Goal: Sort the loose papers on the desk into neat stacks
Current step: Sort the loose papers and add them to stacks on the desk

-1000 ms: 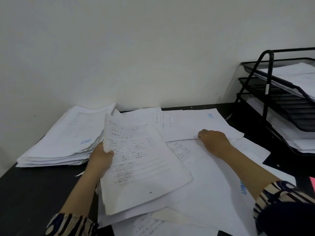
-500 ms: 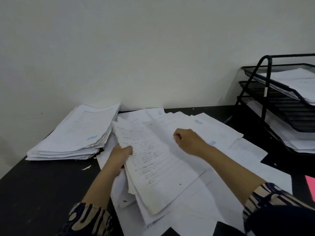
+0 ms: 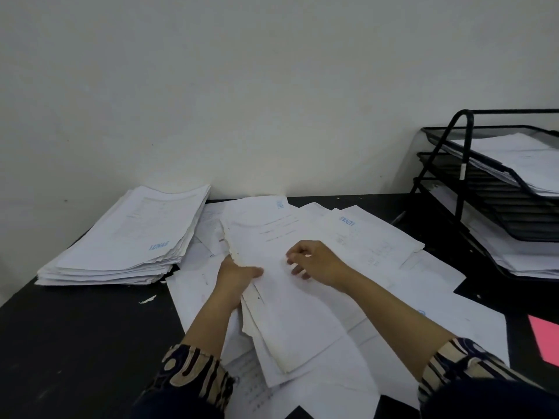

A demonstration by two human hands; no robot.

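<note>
Left hand grips a sheaf of papers by its left edge above loose sheets spread on the black counter, right hand resting loose-fingered on top, neat stack just left.

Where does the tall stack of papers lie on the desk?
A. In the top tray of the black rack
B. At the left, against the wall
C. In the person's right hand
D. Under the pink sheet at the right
B: the stack of papers sits on the desk at its far left beside the wall, apart from the black rack on the right.
</note>
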